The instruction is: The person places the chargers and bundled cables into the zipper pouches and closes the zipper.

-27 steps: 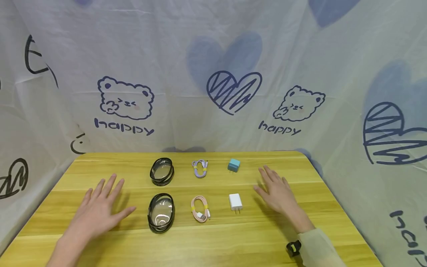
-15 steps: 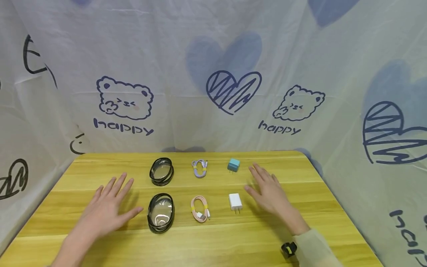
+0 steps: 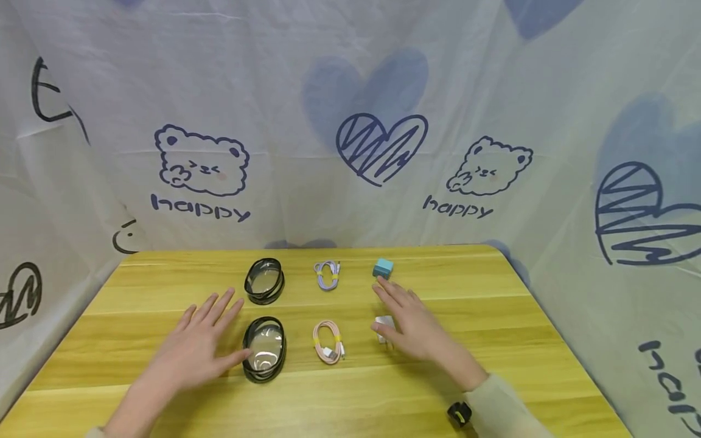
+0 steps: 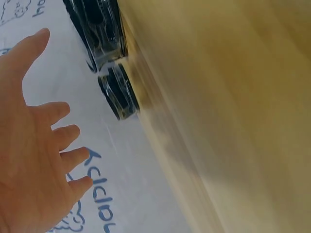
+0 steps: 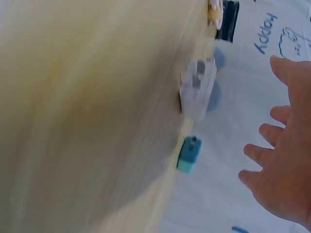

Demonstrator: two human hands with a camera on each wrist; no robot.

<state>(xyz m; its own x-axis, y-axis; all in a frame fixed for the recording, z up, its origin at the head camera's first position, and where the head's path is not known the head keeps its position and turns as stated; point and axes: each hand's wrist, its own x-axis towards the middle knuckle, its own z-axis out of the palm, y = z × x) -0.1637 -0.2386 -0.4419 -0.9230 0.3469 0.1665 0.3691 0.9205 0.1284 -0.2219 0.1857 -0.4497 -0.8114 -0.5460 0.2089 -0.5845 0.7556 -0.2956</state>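
My left hand [image 3: 197,353], fingers spread and holding nothing, hovers left of the nearer clear oval case with black edging [image 3: 266,348]; its thumb tip overlaps the rim in the head view. A similar farther case [image 3: 265,281] lies beyond the fingertips. My right hand [image 3: 416,331], likewise spread and bare, hangs above the white charger plug [image 5: 198,94], partly covering it in the head view. Its fingertips are just in front of the teal charger plug [image 3: 383,267]. Between the hands lie a coiled pink charging cable [image 3: 327,342] and a coiled purple cable [image 3: 327,275], both bound with yellow ties.
The wooden table [image 3: 306,407] bears these things in two rows. White cloth [image 3: 296,182] with bear and heart drawings hangs behind it and on both sides. A black strap-like device [image 3: 459,414] shows at the right sleeve [image 3: 506,407].
Both hands have moved inward: the left rightward to the nearer case, the right leftward until it overlaps the white charger plug. The cases, cables and plugs have stayed put.
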